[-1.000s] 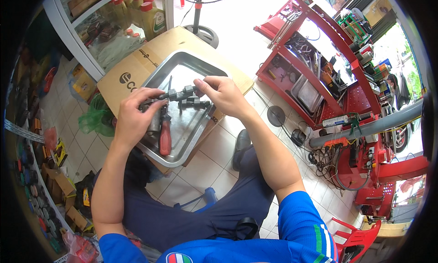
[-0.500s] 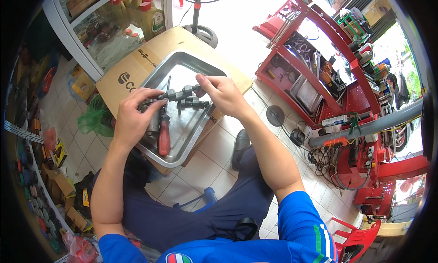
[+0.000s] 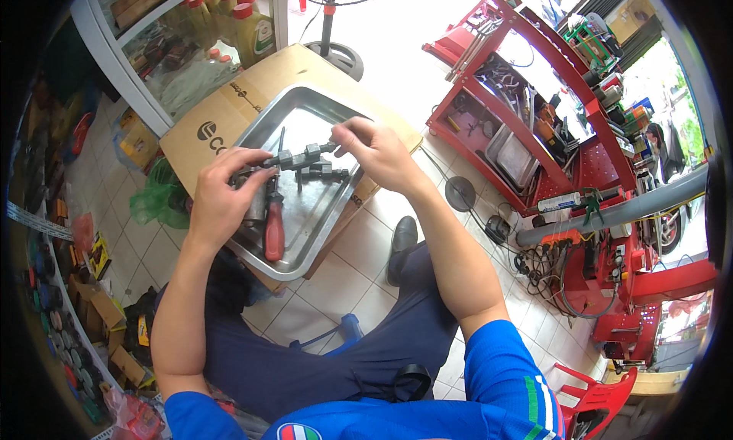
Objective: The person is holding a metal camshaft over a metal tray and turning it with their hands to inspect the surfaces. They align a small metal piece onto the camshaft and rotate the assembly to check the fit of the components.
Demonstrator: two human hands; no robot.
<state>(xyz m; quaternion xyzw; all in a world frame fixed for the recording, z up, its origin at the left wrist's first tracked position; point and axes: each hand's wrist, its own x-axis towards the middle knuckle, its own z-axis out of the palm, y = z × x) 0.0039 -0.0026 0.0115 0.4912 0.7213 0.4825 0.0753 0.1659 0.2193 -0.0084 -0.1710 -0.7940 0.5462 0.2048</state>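
Above a metal tray, a dark metal tool with blocky, hex-sided sections [image 3: 299, 158] is held level. My left hand [image 3: 225, 184] grips its left end, thumb and fingers closed round it. At the tool's thin right end is my right hand [image 3: 374, 153], its fingers curled and pinched at the tip. A second dark metal piece of similar shape [image 3: 327, 173] lies below the held one, in the tray. A screwdriver with a red handle [image 3: 275, 232] rests in the tray with its shaft pointing away. Next to it, partly hidden by my left hand, is a grey metal cylinder [image 3: 254, 211].
The silver tray [image 3: 321, 230] sits on a cardboard box [image 3: 191, 146]. Right of it stands a red tool cart [image 3: 508, 111] with tools on its shelves. A fan stand [image 3: 328, 27] is beyond the box. A green mesh bag [image 3: 162, 195] lies on the left.
My right hand's fingers have shifted at the tool's right end, the thumb lowering and the fingers curling. My left hand and the tool have hardly moved.
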